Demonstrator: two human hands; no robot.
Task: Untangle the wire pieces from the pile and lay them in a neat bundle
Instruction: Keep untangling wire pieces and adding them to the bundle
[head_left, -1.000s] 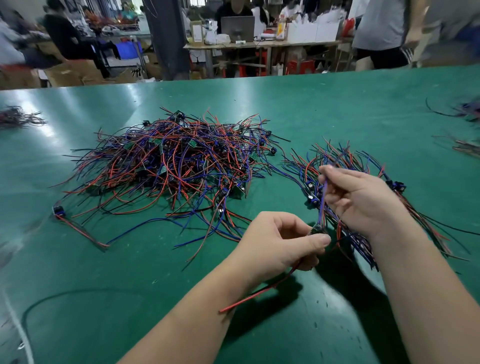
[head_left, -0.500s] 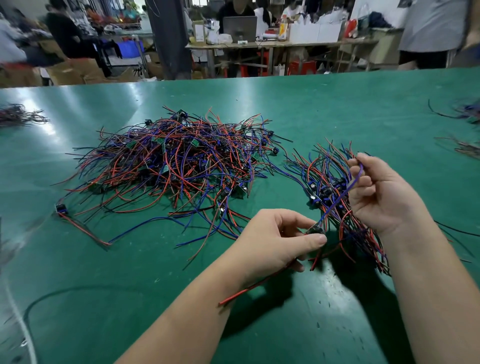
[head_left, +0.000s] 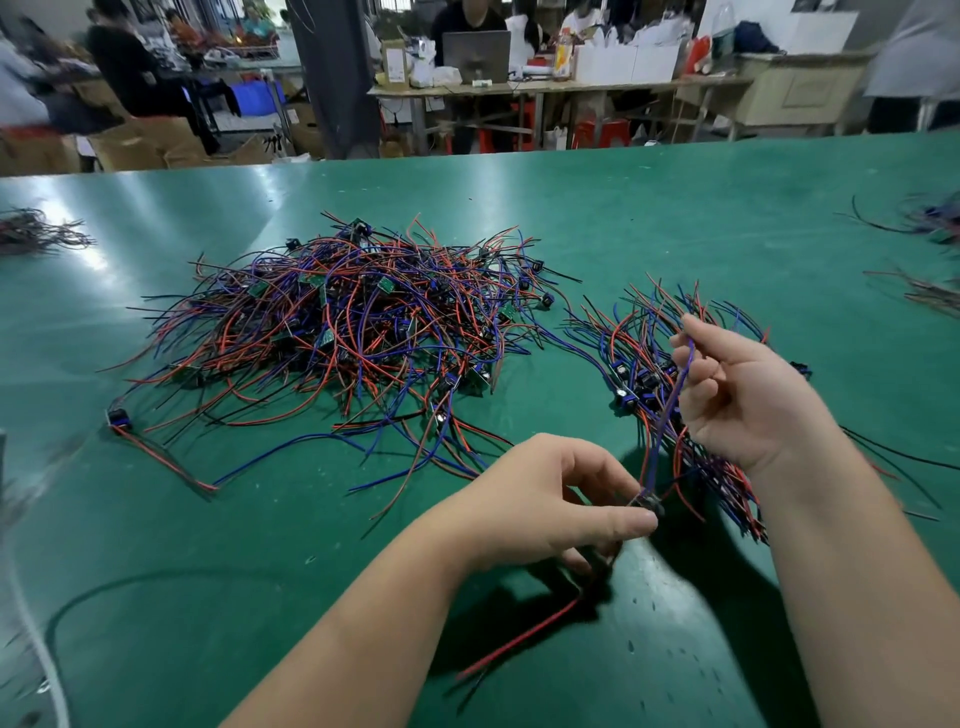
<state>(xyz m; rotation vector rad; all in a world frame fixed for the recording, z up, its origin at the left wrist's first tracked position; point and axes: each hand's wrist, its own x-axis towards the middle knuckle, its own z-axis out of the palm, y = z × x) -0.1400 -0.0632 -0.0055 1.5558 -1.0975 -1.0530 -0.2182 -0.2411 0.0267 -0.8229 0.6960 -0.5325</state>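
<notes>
Wire piece (head_left: 670, 415) pinched between my left hand (head_left: 540, 499) and right hand (head_left: 748, 395) could snag the centre-right bundle (head_left: 639, 332) when lowered.

One wide-angle camera, worn on the head, looks forward and down over the green table (head_left: 675, 218) from its near edge, close above the person's forearms (head_left: 363, 623); the far edge and workshop (head_left: 597, 78) beyond cross the top
</notes>
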